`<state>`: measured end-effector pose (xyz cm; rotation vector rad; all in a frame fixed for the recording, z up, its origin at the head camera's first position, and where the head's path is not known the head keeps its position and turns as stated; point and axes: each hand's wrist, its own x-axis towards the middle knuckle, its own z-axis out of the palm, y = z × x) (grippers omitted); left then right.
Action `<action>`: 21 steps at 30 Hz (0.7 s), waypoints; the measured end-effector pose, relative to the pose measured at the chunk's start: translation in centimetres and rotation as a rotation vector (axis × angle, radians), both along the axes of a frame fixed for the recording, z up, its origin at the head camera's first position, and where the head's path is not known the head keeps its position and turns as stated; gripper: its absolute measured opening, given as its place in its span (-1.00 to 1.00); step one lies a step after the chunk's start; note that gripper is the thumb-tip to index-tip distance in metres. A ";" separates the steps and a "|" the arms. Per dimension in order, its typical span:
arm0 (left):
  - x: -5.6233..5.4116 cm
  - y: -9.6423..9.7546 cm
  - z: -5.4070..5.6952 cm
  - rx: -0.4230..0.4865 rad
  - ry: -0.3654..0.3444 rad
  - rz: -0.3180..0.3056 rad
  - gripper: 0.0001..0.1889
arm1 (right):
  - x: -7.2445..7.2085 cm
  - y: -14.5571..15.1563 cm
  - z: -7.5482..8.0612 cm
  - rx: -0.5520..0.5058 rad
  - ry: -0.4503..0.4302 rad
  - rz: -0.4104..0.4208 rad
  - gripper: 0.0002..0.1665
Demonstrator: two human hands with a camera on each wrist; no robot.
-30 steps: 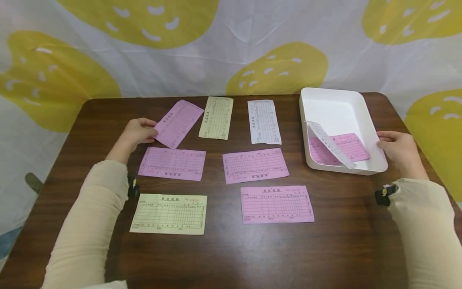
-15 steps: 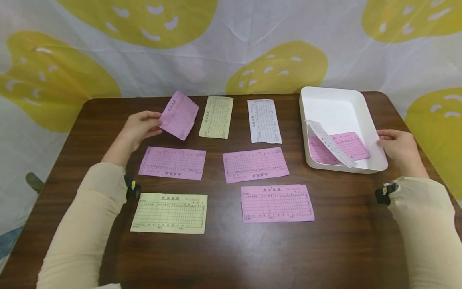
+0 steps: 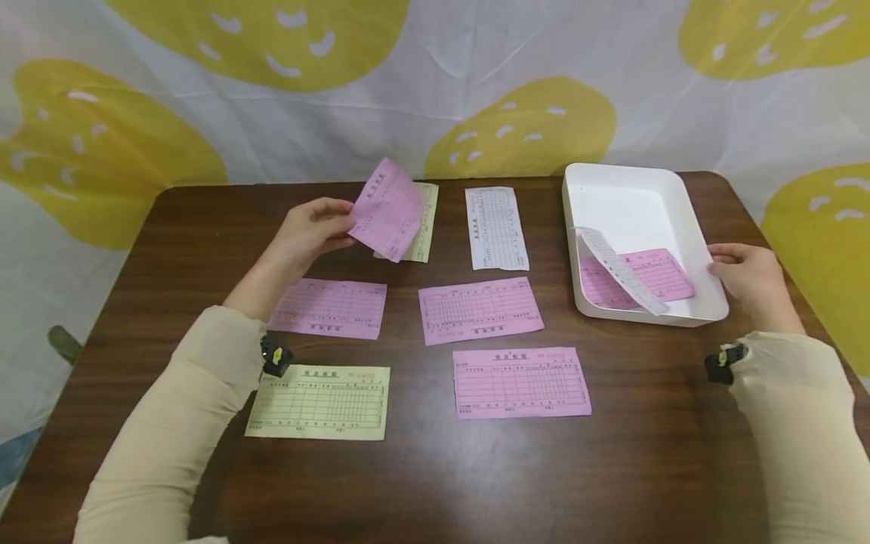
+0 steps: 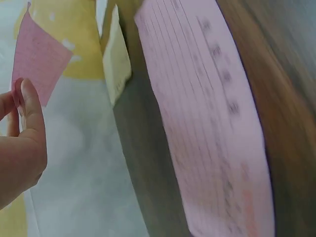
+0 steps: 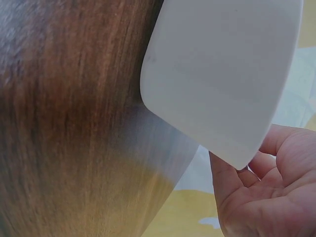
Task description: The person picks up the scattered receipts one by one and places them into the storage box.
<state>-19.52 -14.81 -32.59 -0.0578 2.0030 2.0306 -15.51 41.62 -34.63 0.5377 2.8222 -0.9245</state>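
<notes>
My left hand pinches a pink receipt slip by its left edge, raised above the table. The slip tilts and partly covers a yellow slip behind it. In the left wrist view, thumb and fingers meet on the pink slip. At the right, my right hand holds the right side of a white tray. From the right wrist view, the hand grips the tray's edge. Inside the tray lie a pink slip and a curled white slip.
On the brown table lie a white slip, pink slips and a yellow slip. A patterned cloth hangs behind the table's far edge.
The left hand has lifted the pink slip off the table and carried it rightward, over the yellow slip. The right hand and tray have stayed nearly in place.
</notes>
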 end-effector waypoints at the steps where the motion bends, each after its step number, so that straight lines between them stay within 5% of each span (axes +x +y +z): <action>1: 0.0 0.4 0.0 0.005 0.004 -0.005 -0.83 | 0.0 0.0 0.0 0.000 -0.005 0.000 -0.49; 12: -0.4 6.6 0.4 0.113 0.001 -0.031 -0.74 | 0.0 0.2 0.0 -0.014 -0.011 -0.011 -0.48; 21: -0.8 13.1 0.4 0.117 0.009 -0.114 -0.64 | 0.0 0.3 -0.1 -0.013 -0.003 -0.009 -0.49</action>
